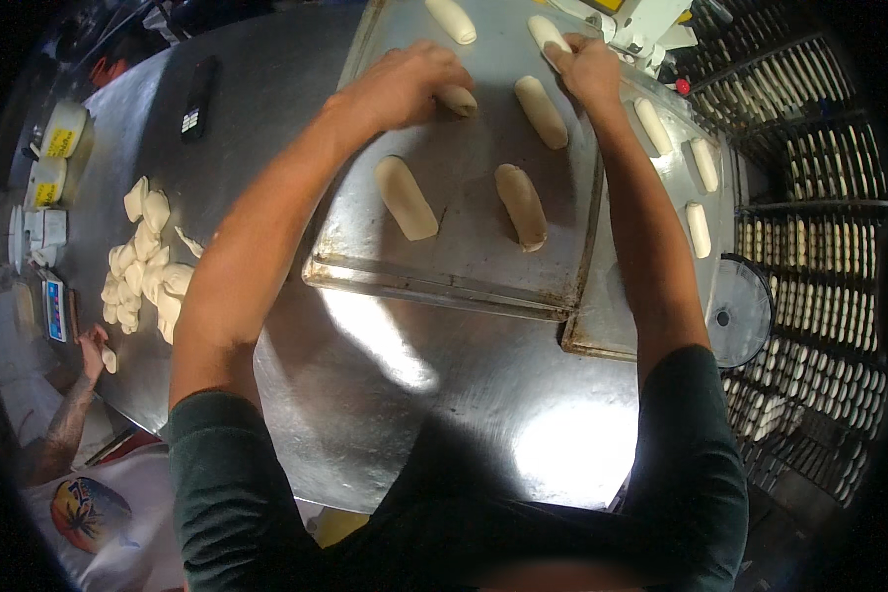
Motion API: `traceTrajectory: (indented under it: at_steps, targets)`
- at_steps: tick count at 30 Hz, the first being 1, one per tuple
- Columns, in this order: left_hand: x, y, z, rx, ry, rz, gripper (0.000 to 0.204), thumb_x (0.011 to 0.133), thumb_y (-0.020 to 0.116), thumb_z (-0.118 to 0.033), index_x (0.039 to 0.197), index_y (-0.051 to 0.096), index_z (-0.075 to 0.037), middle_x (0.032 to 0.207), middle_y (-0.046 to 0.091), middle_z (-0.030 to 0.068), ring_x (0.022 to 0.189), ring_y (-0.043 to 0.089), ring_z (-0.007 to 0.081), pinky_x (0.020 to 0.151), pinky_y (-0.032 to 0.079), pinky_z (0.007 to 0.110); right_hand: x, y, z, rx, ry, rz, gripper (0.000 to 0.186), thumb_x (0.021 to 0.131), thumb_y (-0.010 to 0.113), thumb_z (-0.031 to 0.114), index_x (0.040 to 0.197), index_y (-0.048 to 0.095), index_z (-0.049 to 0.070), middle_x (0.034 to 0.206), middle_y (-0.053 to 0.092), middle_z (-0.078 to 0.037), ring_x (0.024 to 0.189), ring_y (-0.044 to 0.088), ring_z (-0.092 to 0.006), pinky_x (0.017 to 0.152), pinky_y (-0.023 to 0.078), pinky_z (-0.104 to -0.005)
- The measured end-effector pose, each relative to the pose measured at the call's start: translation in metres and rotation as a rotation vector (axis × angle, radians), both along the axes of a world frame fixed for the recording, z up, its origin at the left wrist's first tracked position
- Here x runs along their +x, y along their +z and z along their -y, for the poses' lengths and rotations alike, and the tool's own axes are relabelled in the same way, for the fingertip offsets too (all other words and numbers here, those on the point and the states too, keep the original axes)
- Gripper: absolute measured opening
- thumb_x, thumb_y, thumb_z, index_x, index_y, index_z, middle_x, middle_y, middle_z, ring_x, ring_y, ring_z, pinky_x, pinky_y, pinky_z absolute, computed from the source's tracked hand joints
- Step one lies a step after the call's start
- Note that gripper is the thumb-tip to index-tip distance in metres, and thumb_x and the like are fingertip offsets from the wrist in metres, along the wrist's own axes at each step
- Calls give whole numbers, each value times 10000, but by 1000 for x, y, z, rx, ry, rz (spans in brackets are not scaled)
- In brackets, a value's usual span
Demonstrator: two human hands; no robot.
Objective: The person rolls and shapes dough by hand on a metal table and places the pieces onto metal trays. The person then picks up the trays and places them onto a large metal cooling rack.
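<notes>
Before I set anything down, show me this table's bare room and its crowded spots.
Bare patches on the metal table: between the near edge of the upper tray and the dark shirt, and between the black device and that tray's left edge. Crowded: the tray's far half, with dough rolls, left hand and right hand; around the dough pile.

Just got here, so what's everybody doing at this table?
Someone is handling dough rolls on a metal tray, the left hand on one roll and the right hand on another. Four more lie there, and three show on a second tray to the right. Off left, a co-worker's hand is at a small dough piece near a dough heap.
</notes>
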State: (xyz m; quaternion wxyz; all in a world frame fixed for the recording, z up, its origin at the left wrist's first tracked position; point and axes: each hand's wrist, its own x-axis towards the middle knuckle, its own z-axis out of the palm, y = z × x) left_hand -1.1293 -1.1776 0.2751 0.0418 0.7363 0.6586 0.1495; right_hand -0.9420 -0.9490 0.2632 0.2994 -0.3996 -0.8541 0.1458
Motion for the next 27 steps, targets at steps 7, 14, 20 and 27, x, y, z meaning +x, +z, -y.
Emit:
traceTrajectory:
  at_steps: [7, 14, 20, 27]
  targets:
    - [-36, -14, 21, 95, -91, -45, 448, 752, 690, 84, 1155, 694, -111, 1239, 652, 66, 1291, 540, 288, 1114, 465, 431, 32, 1, 71, 4, 130, 70, 541, 801, 795, 505, 1031, 747, 19, 966, 738, -227, 874, 732, -378, 813, 565, -454]
    - [-40, -24, 19, 215, -148, -117, 586, 764, 636, 83, 1311, 643, -128, 1414, 566, 131, 1360, 494, 331, 1178, 402, 453, 61, -4, 101, -119, 194, 85, 353, 843, 816, 274, 1088, 742, 31, 939, 740, -181, 843, 730, -321, 766, 572, -406]
    - [-9, 2, 88, 160, 409, 119, 614, 799, 673, 47, 1390, 595, -100, 1462, 535, 149, 1329, 513, 352, 1123, 434, 425, 91, -8, 121, 79, 58, 23, 516, 787, 871, 321, 1097, 688, -48, 1001, 695, -251, 930, 695, -383, 799, 560, -424]
    - [44, 10, 149, 74, 283, 353, 602, 784, 749, -15, 1365, 617, -107, 1483, 524, 113, 1365, 490, 316, 1147, 421, 429, 106, 1, 227, -165, 197, -83, 469, 788, 867, 250, 1154, 689, 18, 1053, 708, -185, 965, 710, -351, 799, 584, -417]
